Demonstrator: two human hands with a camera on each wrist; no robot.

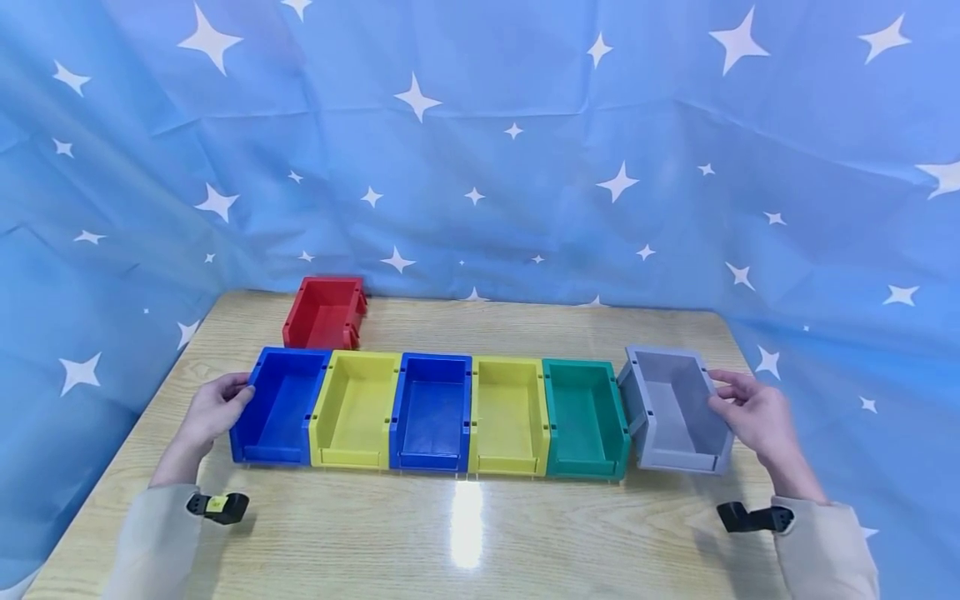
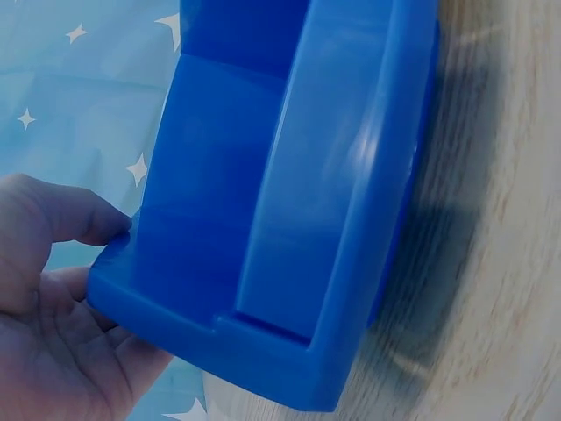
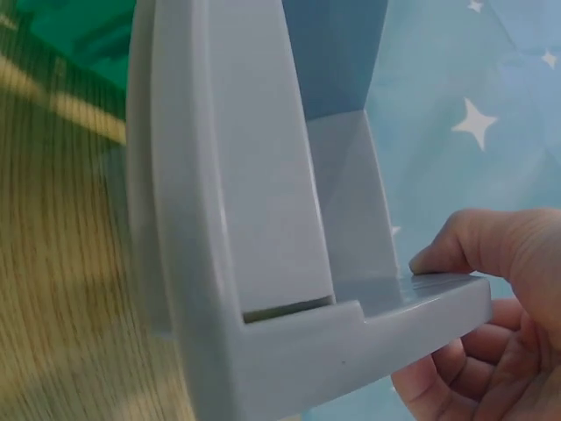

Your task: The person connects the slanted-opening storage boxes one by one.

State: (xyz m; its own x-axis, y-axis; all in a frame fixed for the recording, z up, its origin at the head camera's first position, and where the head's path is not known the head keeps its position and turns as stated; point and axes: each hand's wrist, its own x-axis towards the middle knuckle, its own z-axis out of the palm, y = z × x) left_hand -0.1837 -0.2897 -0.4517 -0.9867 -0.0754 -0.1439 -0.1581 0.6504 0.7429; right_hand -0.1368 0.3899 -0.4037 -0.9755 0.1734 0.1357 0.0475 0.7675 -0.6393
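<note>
At the left end of a row of plastic storage bins, my left hand (image 1: pixel 213 410) pinches the outer side wall of a blue bin (image 1: pixel 281 408). In the left wrist view, the thumb (image 2: pixel 92 217) lies over that wall's edge and the fingers are beneath it. My right hand (image 1: pixel 756 417) grips the right side wall of a grey bin (image 1: pixel 675 412), thumb inside and fingers curled outside. This grey bin stands slightly askew, with a narrow gap at the front between it and the green bin (image 1: pixel 585 412).
Between the end bins stand a yellow bin (image 1: pixel 358 400), a second blue bin (image 1: pixel 432 408) and another yellow bin (image 1: pixel 510 408), side by side. Behind the row's left end sits a red bin (image 1: pixel 326 308). A starry blue curtain (image 1: pixel 480 167) hangs behind the wooden table (image 1: pixel 360 533).
</note>
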